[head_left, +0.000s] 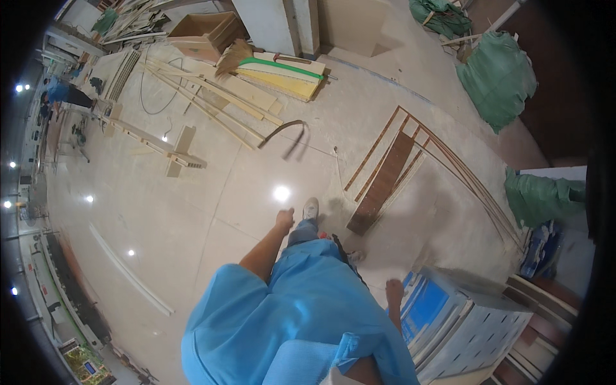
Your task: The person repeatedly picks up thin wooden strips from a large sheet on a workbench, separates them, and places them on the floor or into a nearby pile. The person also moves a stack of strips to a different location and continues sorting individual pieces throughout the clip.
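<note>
Head view, hands: well apart; finger closure unclear.
Left hand (284, 220): over floor (173, 224), nothing visible in it.
Right hand (394, 293): beside panel stack (471, 327), contact unclear.
Brown board (384, 184): on floor among thin strips (373, 149), probably laid flat for stability.

My left hand (285, 221) loosely curled above floor (237, 199). My right hand (394, 294) near stacked panels (471, 330). Ahead right: brown board (384, 183), wooden strips (373, 149).

Pale seamed floor (186, 221), bright light reflection (281, 193), greyish-white pillar (264, 25).
</note>
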A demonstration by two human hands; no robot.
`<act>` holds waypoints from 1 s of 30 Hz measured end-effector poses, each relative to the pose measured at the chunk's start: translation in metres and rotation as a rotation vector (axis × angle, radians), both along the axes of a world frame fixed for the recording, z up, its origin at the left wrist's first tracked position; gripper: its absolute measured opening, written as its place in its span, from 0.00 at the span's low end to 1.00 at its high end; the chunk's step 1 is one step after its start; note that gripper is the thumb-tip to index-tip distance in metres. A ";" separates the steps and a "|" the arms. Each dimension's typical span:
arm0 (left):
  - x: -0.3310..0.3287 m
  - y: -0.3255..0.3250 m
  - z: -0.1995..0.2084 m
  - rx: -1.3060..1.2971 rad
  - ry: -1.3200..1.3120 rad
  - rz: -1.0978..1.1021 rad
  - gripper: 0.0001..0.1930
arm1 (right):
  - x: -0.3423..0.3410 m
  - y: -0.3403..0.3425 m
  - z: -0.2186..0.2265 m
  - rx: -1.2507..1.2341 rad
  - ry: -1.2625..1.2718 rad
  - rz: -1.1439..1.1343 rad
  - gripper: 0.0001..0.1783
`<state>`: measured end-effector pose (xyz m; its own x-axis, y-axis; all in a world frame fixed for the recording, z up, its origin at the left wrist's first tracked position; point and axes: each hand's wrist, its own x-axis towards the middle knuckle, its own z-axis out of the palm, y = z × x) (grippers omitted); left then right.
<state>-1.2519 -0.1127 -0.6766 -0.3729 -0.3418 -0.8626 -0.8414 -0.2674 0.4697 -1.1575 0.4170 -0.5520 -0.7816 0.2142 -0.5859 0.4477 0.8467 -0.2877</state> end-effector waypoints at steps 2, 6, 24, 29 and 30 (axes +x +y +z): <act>-0.038 -0.001 0.015 -0.126 0.081 -0.125 0.22 | 0.066 0.031 -0.023 -0.171 -0.092 -0.210 0.12; -0.114 0.021 0.058 -0.112 0.236 -0.120 0.23 | 0.134 0.041 -0.047 -0.314 -0.223 -0.511 0.13; -0.062 0.331 0.079 0.511 0.041 -1.775 0.24 | 0.180 -0.109 -0.007 -0.605 0.491 -1.610 0.17; -0.066 0.368 0.099 0.341 -0.002 -2.079 0.23 | 0.287 -0.181 -0.060 -0.216 0.201 -1.539 0.12; -0.068 0.376 0.097 0.320 -0.027 -2.089 0.22 | 0.300 -0.198 -0.066 -0.534 0.237 -2.255 0.12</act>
<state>-1.3203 0.2628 -0.5796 0.0962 0.5886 -0.8027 0.0682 0.8006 0.5952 -0.8570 0.2186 -0.6179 0.3478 0.4363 -0.8298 0.1643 -0.8998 -0.4042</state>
